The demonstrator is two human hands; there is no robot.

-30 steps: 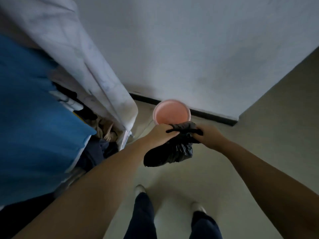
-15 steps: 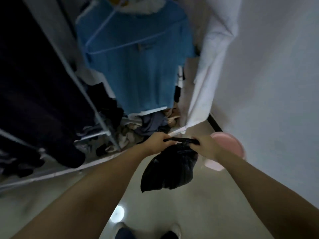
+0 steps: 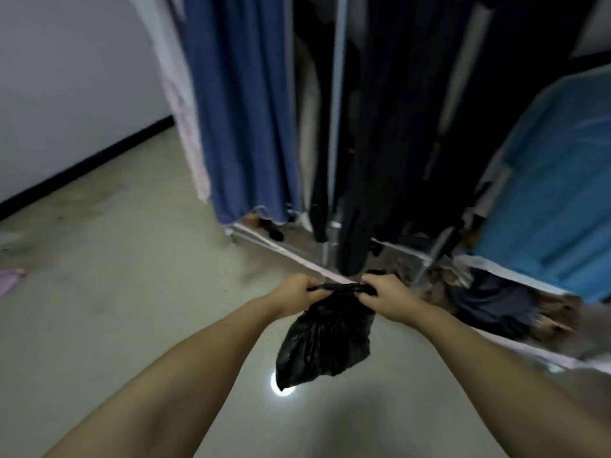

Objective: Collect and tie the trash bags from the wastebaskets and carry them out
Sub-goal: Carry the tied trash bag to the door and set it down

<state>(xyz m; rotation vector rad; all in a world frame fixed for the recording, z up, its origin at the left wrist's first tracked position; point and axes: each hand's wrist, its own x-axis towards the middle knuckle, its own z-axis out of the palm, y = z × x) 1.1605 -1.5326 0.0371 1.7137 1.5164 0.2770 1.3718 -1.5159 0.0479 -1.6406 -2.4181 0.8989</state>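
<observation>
Two hands hold one black trash bag [image 3: 325, 338] in the air above the pale floor [image 3: 115, 309]. The left hand [image 3: 299, 294] has its fingers curled round one end of the bag's gathered top, and the right hand [image 3: 385, 294] grips the other end the same way, so the twisted neck stretches as a short dark band between them. The bag's body hangs below that band, crumpled and glossy, its lowest corner over a bright round reflection [image 3: 281, 386] on the floor. Both bare forearms reach in from the lower edge. Beyond the hands stands a clothes rack [image 3: 334, 127] with metal poles, hung with a dark blue garment [image 3: 241, 110], black clothes [image 3: 396, 127] and a bright blue shirt [image 3: 555, 180]. More clothing lies heaped at the rack's foot on the right. A white wall [image 3: 72, 77] with a black baseboard runs along the left.
</observation>
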